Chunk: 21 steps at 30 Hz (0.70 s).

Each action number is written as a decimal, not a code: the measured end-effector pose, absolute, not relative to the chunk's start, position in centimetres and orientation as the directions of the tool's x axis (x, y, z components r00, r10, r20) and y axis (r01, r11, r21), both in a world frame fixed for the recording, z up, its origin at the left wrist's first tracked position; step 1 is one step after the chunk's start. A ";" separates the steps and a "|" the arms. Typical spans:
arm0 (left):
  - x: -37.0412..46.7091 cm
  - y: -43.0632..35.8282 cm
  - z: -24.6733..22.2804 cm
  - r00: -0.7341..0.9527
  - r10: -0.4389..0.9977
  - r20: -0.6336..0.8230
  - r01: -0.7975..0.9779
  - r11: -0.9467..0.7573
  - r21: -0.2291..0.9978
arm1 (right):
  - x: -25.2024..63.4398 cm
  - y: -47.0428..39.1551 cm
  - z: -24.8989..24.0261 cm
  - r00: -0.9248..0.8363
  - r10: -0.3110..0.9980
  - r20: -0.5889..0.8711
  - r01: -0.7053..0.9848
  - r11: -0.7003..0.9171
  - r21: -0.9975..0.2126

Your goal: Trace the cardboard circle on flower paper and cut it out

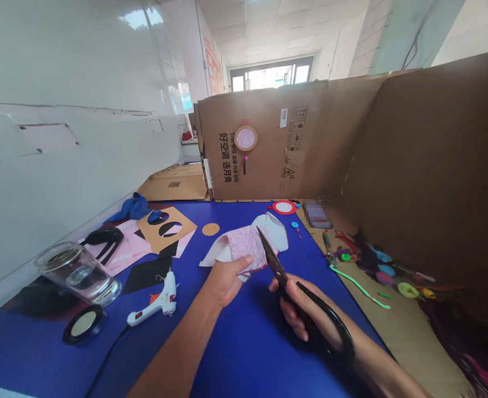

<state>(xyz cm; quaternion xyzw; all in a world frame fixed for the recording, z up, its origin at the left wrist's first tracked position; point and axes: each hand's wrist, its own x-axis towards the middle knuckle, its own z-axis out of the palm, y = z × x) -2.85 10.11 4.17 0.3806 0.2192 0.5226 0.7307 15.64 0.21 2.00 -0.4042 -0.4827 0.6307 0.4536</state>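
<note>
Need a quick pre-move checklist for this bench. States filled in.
1. Left hand gripping the patterned cloth: ok.
2. Right hand on the scissors handles: ok.
3. Left fingers under the cloth clear of the blades: cannot tell, hidden.
4. White glue gun set down: ok, on the blue table.
5. Glue gun cool: cannot tell.
6. Loose sheets separated: not ok, the tan card overlaps the pink sheet.

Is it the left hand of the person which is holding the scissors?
No, the scissors are in the right hand, while the left hand holds the pink patterned piece.
</note>
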 end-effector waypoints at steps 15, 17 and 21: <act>-2.9 10.1 4.2 0.375 0.924 0.077 -0.596 0.177 0.784 | 15.7 0.2 2.2 -0.271 0.958 -0.094 -0.210 -0.155 -0.965; -3.0 10.1 4.2 0.374 0.924 0.078 -0.593 0.174 0.786 | 15.7 0.2 2.1 -0.283 0.954 -0.101 -0.228 -0.169 -0.959; -3.0 9.9 4.6 0.375 0.924 0.073 -0.582 0.174 0.794 | 15.7 0.2 2.4 -0.288 0.950 -0.121 -0.233 -0.193 -0.953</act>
